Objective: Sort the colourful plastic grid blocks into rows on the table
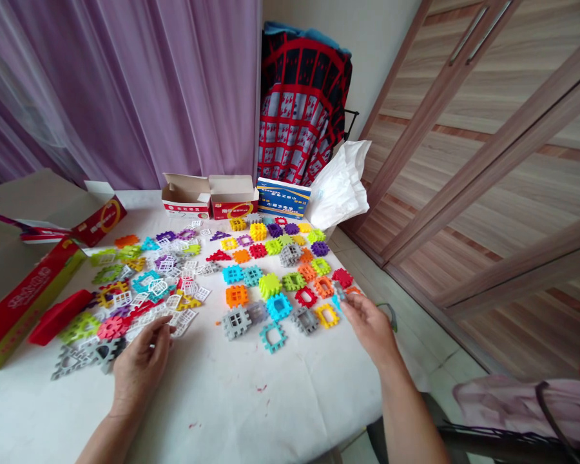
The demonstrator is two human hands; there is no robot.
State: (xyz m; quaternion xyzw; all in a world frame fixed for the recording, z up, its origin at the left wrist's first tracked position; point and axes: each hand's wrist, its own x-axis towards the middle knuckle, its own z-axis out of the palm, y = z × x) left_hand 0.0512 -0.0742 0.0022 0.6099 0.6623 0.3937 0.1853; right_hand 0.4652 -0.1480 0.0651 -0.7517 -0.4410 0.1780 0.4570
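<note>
My right hand [370, 325] is at the table's right edge, its fingers closed on a small light-blue plastic building piece [337, 299], partly hidden by the fingertips. Close to it lie a yellow square frame piece [327, 316] and an orange one [323, 287]. My left hand [142, 361] hovers by the left pile with its fingers curled together; whether they pinch anything is hidden. White lattice window pieces [182, 321] lie just beyond its fingertips. A grey triangular piece [70, 361] and a grey square piece [107, 351] are beside it. A teal frame piece [273, 337] lies between the hands.
Several interlocking pieces are grouped by colour at the right, including a grey window stack [236, 322]. Open red cartons [24, 296] stand at the left, smaller boxes [234, 196] and a blue box [284, 198] at the back. A white bag [341, 183] sits at the back right corner.
</note>
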